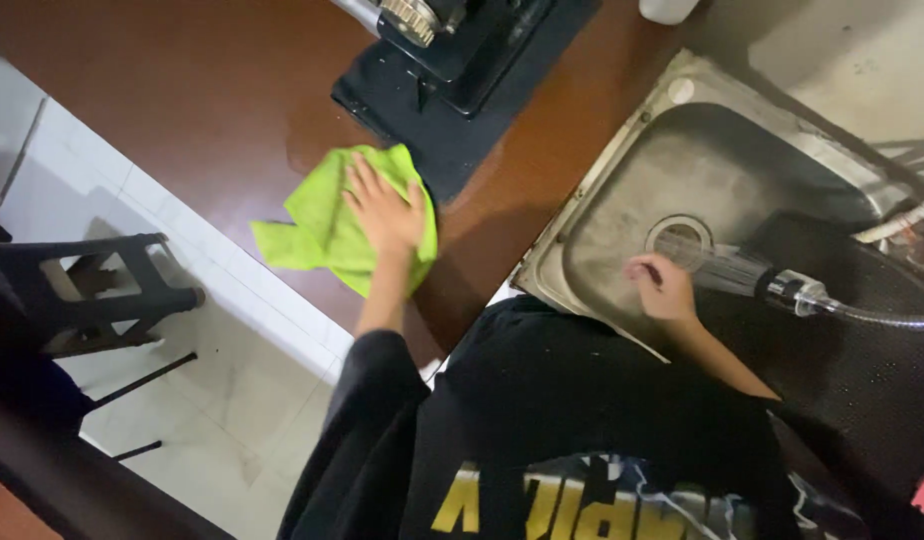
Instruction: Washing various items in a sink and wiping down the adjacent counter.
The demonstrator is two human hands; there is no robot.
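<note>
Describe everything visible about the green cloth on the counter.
The green cloth is bright lime, soft and thin like microfibre, lying crumpled and partly folded on the glossy reddish-brown countertop. One corner trails out toward the counter's edge. The left hand presses flat on its upper part, fingers spread. Its far edge lies at the black base of the stove; whether they touch is unclear. No stains or print can be made out on it.

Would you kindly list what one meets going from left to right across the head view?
Dark stool → green cloth under the left hand → black stove → right hand in the steel sink → spray head on its hose.
</note>
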